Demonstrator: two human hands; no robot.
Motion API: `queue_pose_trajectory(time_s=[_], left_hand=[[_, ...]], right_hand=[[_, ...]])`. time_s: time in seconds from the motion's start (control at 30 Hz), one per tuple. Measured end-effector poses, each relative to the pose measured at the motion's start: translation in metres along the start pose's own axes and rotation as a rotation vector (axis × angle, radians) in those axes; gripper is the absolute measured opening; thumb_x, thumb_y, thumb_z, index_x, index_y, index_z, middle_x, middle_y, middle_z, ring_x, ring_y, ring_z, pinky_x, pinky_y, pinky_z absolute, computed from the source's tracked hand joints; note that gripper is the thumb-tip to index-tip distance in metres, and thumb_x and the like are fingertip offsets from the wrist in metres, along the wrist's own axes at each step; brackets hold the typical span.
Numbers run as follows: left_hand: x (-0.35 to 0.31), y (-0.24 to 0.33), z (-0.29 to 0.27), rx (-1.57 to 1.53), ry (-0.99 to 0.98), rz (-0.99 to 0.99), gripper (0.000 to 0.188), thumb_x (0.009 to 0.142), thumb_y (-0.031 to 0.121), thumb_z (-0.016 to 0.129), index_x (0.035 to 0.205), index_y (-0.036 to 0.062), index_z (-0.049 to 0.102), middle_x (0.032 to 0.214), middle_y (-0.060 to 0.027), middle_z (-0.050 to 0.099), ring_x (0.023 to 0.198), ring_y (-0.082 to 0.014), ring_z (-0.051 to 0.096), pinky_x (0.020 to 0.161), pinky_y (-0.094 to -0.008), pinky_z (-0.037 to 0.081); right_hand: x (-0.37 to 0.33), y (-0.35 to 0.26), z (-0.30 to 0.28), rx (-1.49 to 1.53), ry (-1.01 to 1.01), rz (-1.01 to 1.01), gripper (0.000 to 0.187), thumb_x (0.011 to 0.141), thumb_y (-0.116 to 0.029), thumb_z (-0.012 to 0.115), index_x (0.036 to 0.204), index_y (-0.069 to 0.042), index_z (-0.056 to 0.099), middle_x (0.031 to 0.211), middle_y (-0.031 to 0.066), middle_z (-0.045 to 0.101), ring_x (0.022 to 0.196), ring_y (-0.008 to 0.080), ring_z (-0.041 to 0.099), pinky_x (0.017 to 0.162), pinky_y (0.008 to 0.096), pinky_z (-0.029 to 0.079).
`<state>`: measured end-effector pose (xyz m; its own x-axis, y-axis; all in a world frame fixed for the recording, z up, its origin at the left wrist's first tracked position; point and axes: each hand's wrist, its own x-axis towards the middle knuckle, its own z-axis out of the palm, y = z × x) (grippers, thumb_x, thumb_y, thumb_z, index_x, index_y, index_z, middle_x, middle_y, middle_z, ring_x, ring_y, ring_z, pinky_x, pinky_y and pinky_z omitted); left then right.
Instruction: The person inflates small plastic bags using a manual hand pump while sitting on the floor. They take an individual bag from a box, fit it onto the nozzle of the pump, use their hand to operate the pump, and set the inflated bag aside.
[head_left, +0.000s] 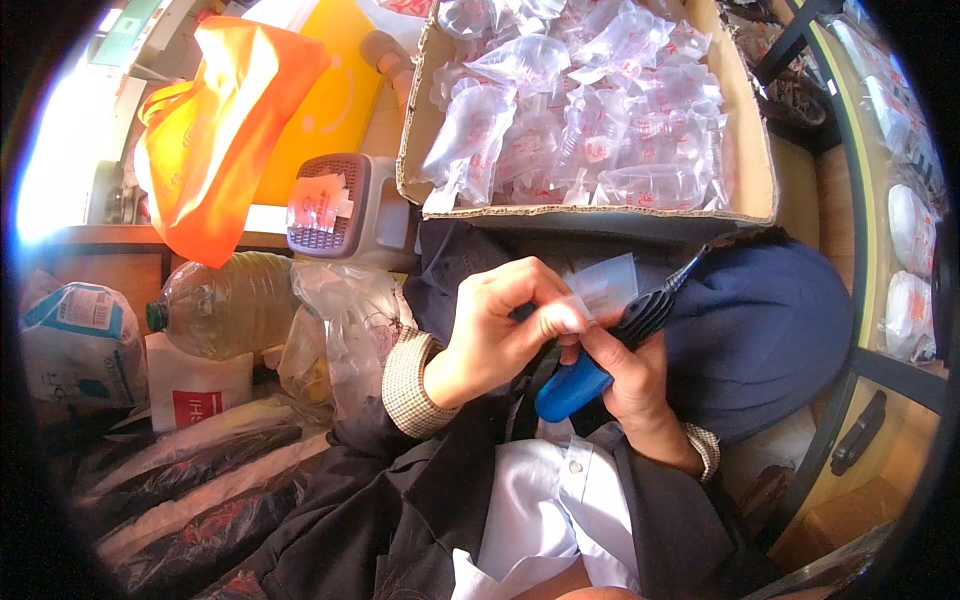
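Shelves (855, 180) run down the right edge of the frame, while an orange bag (235, 130) blazes at upper left above a big clear bottle (225, 305) lying on its side. Top centre, a cardboard box (590, 212) brims with clear packets (595, 130), and just below it, mid-frame, comes the action! Left grip (505, 330): thumb and fingers pinched on a clear sleeve (605, 285). Right grip (632, 380): wrapped round a blue-and-black object (575, 388), thumb tip right up by the sleeve's lower edge; whether it touches the film, I can't tell.

Now, doing this well: a light pinch at the very edge, I'd say, so thin film doesn't crease; if the layers cling, a soft rub of thumb on finger should part them. Right side wants a firm hold low down, leaving that thumb free to help.

And the look of them! The sleeve is flat, hazy and see-through, straight-edged, its free corner jutting up and right. The blue-and-black object shows a smooth, rounded blue end at lower left, then a ribbed black stretch, narrowing to a slim, shiny tip at upper right. What it is, I can't say.
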<state>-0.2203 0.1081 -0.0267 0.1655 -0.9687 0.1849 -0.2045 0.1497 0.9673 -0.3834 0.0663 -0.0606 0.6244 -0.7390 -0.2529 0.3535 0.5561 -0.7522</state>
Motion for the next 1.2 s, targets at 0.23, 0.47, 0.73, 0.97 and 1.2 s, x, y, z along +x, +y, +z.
queue_pose_trajectory(time_s=[0.23, 0.47, 0.73, 0.97, 1.2], left_hand=[[-0.018, 0.013, -0.011, 0.100, 0.128, -0.212, 0.025, 0.080, 0.014, 0.075, 0.094, -0.0009, 0.061, 0.056, 0.0009, 0.056, 0.050, -0.0016, 0.049, 0.046, -0.0173, 0.035], [-0.029, 0.005, 0.016, -0.047, 0.005, -0.352, 0.062, 0.082, 0.012, 0.072, 0.135, 0.0028, 0.041, 0.088, -0.0114, 0.068, 0.074, -0.0122, 0.066, 0.066, -0.0254, 0.054], [-0.018, -0.002, 0.033, -0.291, 0.225, -0.179, 0.008, 0.091, 0.003, 0.059, 0.094, -0.0035, 0.062, 0.091, -0.0067, 0.061, 0.079, -0.0103, 0.058, 0.073, -0.0231, 0.048], [-0.002, -0.007, 0.019, -0.009, 0.502, 0.062, 0.005, 0.088, 0.002, 0.062, 0.090, -0.0026, 0.062, 0.080, -0.0068, 0.061, 0.072, -0.0111, 0.056, 0.064, -0.0232, 0.045], [0.004, -0.005, 0.022, 0.110, 0.532, 0.174, 0.007, 0.084, -0.003, 0.063, 0.090, 0.0001, 0.064, 0.080, -0.0089, 0.063, 0.069, -0.0150, 0.058, 0.063, -0.0240, 0.046]], right_hand=[[-0.001, 0.003, -0.003, 0.063, 0.088, -0.060, 0.018, 0.084, -0.010, 0.067, 0.097, 0.000, 0.063, 0.085, 0.0094, 0.066, 0.072, 0.0151, 0.062, 0.069, 0.0273, 0.049], [-0.003, 0.008, -0.007, 0.026, 0.101, -0.110, 0.016, 0.084, -0.008, 0.068, 0.096, 0.000, 0.063, 0.090, 0.0089, 0.067, 0.077, 0.0136, 0.063, 0.073, 0.0271, 0.050], [-0.002, 0.000, 0.000, -0.079, 0.077, -0.105, 0.011, 0.085, -0.006, 0.064, 0.093, 0.002, 0.066, 0.082, 0.0065, 0.067, 0.072, 0.0118, 0.062, 0.069, 0.0248, 0.049], [-0.005, 0.002, -0.007, -0.338, -0.179, -0.002, 0.027, 0.087, -0.026, 0.068, 0.092, 0.000, 0.061, 0.082, 0.0018, 0.062, 0.075, 0.0089, 0.055, 0.071, 0.0237, 0.045], [-0.008, 0.001, -0.006, -0.140, -0.340, 0.224, 0.050, 0.097, -0.047, 0.041, 0.089, -0.001, 0.057, 0.081, 0.0027, 0.058, 0.072, 0.0102, 0.054, 0.066, 0.0242, 0.045]])
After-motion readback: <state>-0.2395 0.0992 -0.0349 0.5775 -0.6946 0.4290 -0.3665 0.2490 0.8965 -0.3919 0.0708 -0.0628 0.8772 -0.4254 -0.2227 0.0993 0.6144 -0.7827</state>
